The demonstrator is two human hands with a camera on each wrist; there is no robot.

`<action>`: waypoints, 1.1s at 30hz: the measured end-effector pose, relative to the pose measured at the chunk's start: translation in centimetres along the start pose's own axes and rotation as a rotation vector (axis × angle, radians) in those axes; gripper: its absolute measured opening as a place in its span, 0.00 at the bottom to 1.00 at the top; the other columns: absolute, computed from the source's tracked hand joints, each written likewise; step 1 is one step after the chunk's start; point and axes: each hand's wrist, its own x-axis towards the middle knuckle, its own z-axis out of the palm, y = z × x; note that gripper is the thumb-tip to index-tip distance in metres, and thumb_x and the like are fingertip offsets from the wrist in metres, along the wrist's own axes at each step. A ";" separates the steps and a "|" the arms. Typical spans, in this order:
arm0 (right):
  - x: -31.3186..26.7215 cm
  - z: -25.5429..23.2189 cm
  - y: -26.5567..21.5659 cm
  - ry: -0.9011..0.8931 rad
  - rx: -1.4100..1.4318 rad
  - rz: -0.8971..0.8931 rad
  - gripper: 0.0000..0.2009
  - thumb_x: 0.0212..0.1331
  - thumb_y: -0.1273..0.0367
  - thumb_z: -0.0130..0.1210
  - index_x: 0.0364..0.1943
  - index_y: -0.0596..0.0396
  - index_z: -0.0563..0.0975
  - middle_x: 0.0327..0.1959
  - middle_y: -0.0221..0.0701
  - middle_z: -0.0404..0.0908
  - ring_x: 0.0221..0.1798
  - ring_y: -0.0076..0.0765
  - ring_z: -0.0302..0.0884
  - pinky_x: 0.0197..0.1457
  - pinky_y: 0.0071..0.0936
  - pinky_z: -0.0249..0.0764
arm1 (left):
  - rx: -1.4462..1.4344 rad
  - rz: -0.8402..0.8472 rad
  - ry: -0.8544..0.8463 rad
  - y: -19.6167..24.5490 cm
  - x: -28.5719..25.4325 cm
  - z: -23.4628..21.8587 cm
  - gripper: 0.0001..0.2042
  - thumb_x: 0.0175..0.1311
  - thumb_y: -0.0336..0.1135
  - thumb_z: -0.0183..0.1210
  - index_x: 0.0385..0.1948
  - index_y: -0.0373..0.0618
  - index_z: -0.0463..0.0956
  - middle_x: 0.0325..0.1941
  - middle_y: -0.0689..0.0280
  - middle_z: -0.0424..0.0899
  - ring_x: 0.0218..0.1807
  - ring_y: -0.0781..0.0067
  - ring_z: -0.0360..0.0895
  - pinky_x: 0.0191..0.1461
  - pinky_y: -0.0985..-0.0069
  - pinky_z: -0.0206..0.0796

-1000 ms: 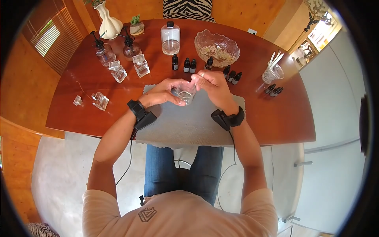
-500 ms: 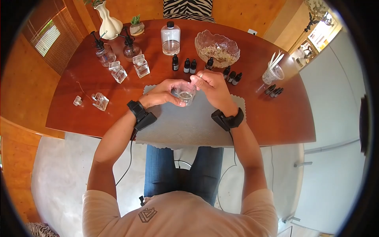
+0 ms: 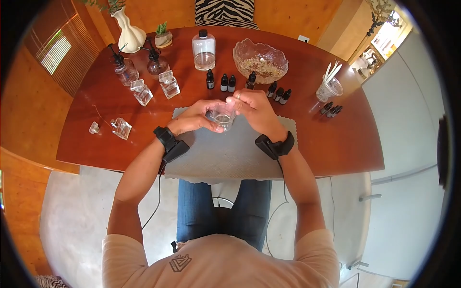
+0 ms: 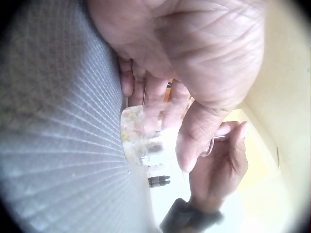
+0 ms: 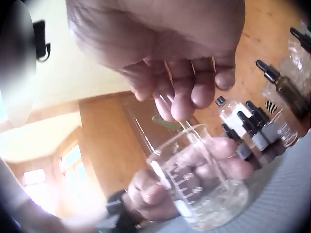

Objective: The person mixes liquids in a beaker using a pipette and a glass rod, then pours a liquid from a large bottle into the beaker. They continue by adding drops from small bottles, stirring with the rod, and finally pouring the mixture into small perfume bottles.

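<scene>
A small clear glass beaker (image 3: pixel 223 118) with white measuring marks is held by my left hand (image 3: pixel 196 118), its thumb on the near side and fingers behind. Some clear liquid (image 5: pixel 221 204) lies at its bottom. Above the rim, my right hand (image 3: pixel 260 109) pinches a thin clear rod (image 5: pixel 190 127) that slants down into the beaker. In the left wrist view the right hand (image 4: pixel 218 167) shows past my left thumb. The beaker is over a grey cloth (image 3: pixel 221 156). Several black-capped dropper bottles (image 3: pixel 228 82) stand just beyond the hands.
Behind are a large clear bottle (image 3: pixel 204 55), a wavy glass bowl (image 3: pixel 261 60) and two pump bottles (image 3: pixel 126 71). Square glass bottles (image 3: pixel 169 86) stand to the left, one open bottle (image 3: pixel 121 128) nearer. A cup (image 3: pixel 329 90) with white sticks stands on the right.
My right fingertips have shifted slightly left over the beaker, while my left hand keeps its hold. The head view has tilted a little.
</scene>
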 end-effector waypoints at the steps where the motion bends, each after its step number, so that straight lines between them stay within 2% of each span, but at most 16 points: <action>1: 0.0 0.0 0.0 0.005 0.043 -0.003 0.16 0.70 0.65 0.58 0.29 0.64 0.79 0.21 0.30 0.74 0.25 0.21 0.69 0.29 0.27 0.65 | -0.009 -0.001 -0.004 0.1 0.0 0.0 0.31 0.51 0.26 0.75 0.61 0.41 0.75 0.55 0.67 0.83 0.57 0.75 0.77 0.61 0.74 0.71; 3: 0.1 0.2 0.0 0.026 0.129 -0.011 0.16 0.69 0.65 0.58 0.26 0.65 0.77 0.18 0.32 0.71 0.22 0.22 0.67 0.26 0.30 0.64 | 0.001 0.000 -0.017 0.3 0.1 0.0 0.32 0.51 0.26 0.75 0.62 0.41 0.75 0.55 0.67 0.83 0.58 0.74 0.77 0.62 0.74 0.70; 7: 0.0 0.7 -0.1 0.161 0.133 -0.065 0.17 0.70 0.63 0.58 0.29 0.64 0.78 0.19 0.30 0.73 0.23 0.20 0.69 0.27 0.27 0.66 | 0.058 0.023 -0.012 -0.7 0.3 -0.3 0.32 0.51 0.26 0.75 0.62 0.41 0.75 0.56 0.66 0.82 0.59 0.74 0.76 0.64 0.72 0.68; 12: -0.2 0.4 -0.2 0.172 0.113 -0.056 0.18 0.71 0.62 0.58 0.29 0.64 0.78 0.20 0.29 0.73 0.24 0.18 0.69 0.27 0.26 0.67 | 0.054 0.034 -0.005 -0.6 0.3 -0.2 0.32 0.50 0.27 0.75 0.61 0.40 0.75 0.56 0.66 0.82 0.60 0.73 0.75 0.66 0.71 0.67; 15: -0.4 0.8 0.2 0.200 0.136 -0.089 0.17 0.70 0.63 0.58 0.27 0.63 0.77 0.20 0.33 0.72 0.22 0.25 0.69 0.27 0.29 0.66 | 0.085 0.039 -0.013 -0.3 0.3 -0.2 0.32 0.50 0.27 0.75 0.61 0.41 0.75 0.56 0.66 0.82 0.60 0.73 0.75 0.66 0.71 0.66; 18: -0.3 0.4 0.2 0.185 -0.120 -0.149 0.18 0.72 0.62 0.57 0.28 0.63 0.78 0.21 0.32 0.73 0.24 0.24 0.71 0.30 0.27 0.67 | 0.102 0.026 -0.021 -0.1 0.2 -0.2 0.31 0.51 0.27 0.75 0.61 0.41 0.75 0.56 0.67 0.82 0.60 0.73 0.75 0.66 0.72 0.67; 21: -0.2 0.8 0.9 0.165 -0.278 -0.258 0.17 0.71 0.64 0.57 0.28 0.64 0.76 0.22 0.33 0.71 0.24 0.27 0.69 0.29 0.30 0.66 | 0.087 0.001 -0.007 0.0 0.0 -0.1 0.30 0.51 0.27 0.74 0.60 0.41 0.76 0.56 0.68 0.83 0.59 0.73 0.76 0.65 0.73 0.67; 24: -0.4 0.5 0.8 0.004 0.036 -0.120 0.15 0.70 0.66 0.58 0.28 0.65 0.76 0.23 0.33 0.72 0.24 0.27 0.68 0.28 0.31 0.65 | 0.048 -0.016 0.003 0.5 -0.1 0.1 0.29 0.51 0.27 0.74 0.58 0.42 0.77 0.55 0.68 0.83 0.59 0.74 0.76 0.65 0.73 0.67; 27: -0.3 0.7 0.8 0.173 -0.103 -0.190 0.15 0.70 0.67 0.58 0.29 0.65 0.77 0.21 0.32 0.71 0.24 0.25 0.67 0.28 0.28 0.66 | 0.043 -0.008 0.004 0.8 -0.1 0.3 0.28 0.52 0.27 0.74 0.58 0.42 0.76 0.54 0.68 0.83 0.58 0.75 0.76 0.64 0.74 0.67; 30: -0.1 0.4 1.0 0.036 0.029 -0.167 0.14 0.70 0.68 0.58 0.30 0.66 0.78 0.21 0.32 0.72 0.24 0.23 0.67 0.28 0.27 0.66 | 0.062 -0.016 0.004 0.2 0.0 0.1 0.28 0.52 0.26 0.74 0.58 0.42 0.77 0.54 0.68 0.83 0.58 0.75 0.76 0.64 0.73 0.67; 33: -0.5 0.5 0.3 0.127 0.078 -0.072 0.13 0.69 0.68 0.58 0.30 0.66 0.78 0.21 0.31 0.73 0.24 0.22 0.67 0.27 0.27 0.65 | 0.071 -0.012 0.010 0.3 -0.1 0.1 0.28 0.52 0.26 0.74 0.57 0.42 0.77 0.54 0.69 0.83 0.58 0.74 0.77 0.65 0.73 0.67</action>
